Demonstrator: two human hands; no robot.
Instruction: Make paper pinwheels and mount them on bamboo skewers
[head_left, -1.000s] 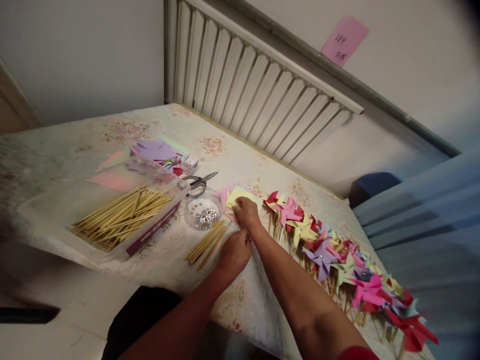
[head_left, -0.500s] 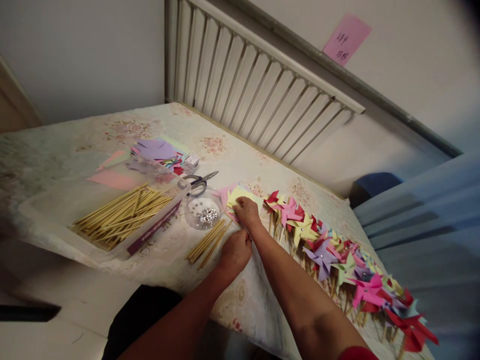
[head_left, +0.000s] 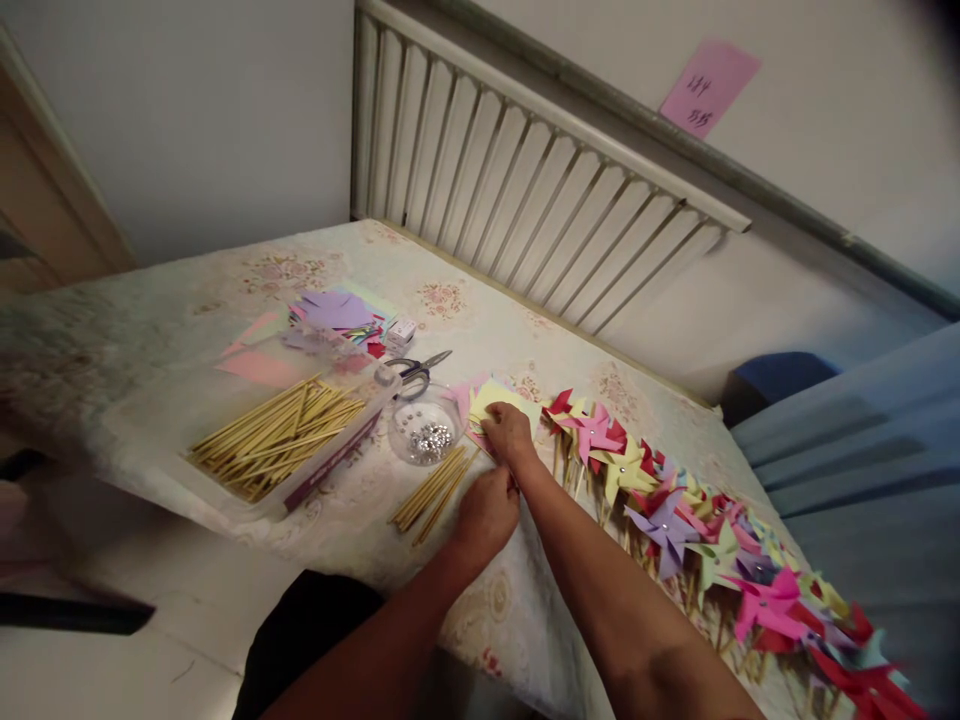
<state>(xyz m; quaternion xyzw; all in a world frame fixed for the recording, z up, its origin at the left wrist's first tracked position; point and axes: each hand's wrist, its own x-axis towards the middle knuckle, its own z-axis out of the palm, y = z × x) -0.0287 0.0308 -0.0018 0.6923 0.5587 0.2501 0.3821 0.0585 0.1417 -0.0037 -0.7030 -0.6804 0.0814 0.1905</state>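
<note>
My right hand (head_left: 510, 436) lies over the pale yellow paper (head_left: 496, 393), its fingers curled and pinched at the paper's near edge. Just below and nearer to me, my left hand (head_left: 486, 510) is closed in a fist, and what it holds is hidden. Pink paper (head_left: 475, 386) shows beneath the yellow sheets. Left of my hands lies a small bundle of thin wooden sticks (head_left: 429, 490). Beyond it stands a clear round dish (head_left: 426, 428) with small shiny metal pieces. To the right lie rows of finished paper pinwheels (head_left: 666, 528) on sticks.
A clear plastic bin (head_left: 296, 490) full of sticks stands at the left. Behind it are coloured paper pieces (head_left: 328, 309), a small white box (head_left: 401, 334) and scissors (head_left: 420, 371). A radiator (head_left: 517, 170) runs along the table's (head_left: 495, 610) far edge, and a blue curtain (head_left: 870, 450) hangs right.
The whole view has shifted, so everything sits slightly further right and lower. My hands keep nearly the same place by the yellow paper.
</note>
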